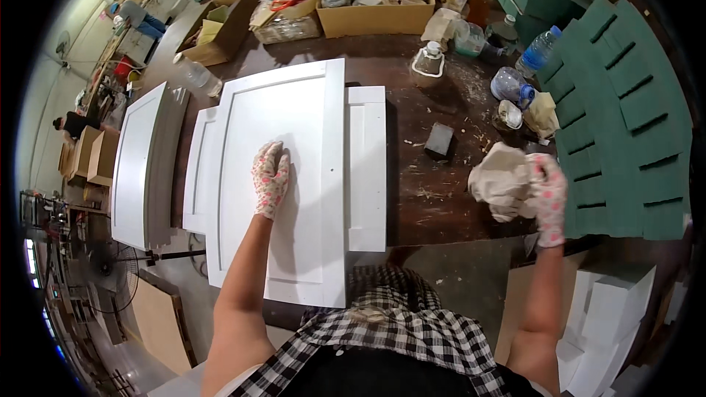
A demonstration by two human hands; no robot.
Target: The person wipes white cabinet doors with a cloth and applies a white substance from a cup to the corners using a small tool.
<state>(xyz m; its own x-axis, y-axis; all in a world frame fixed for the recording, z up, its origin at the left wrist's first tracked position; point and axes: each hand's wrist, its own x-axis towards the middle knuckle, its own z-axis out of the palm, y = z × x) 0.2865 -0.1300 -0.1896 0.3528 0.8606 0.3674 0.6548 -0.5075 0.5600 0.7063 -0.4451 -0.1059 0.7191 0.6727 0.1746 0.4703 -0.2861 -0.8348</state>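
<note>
A white cabinet door [294, 110] with a raised frame lies across other white panels [365, 176] on the dark brown workbench. My left hand [271, 180], in a white glove with pink dots, rests on the door's recessed face with its fingers stretched out. Over the bench's right side, my right hand [548, 195], in a matching glove, is closed on a crumpled off-white rag [500, 180]. Its fingers are slightly blurred and partly hidden by the cloth. A dark grey sanding block [440, 140] lies between the door and the rag.
Stacked white doors [136, 169] stand at the left. Green slotted boards [625, 125] line the right edge. Bottles [540, 51], a small glass jar [428, 66] and a cardboard box of scraps [375, 18] sit at the back. A fan [110, 268] is at lower left; people work far left.
</note>
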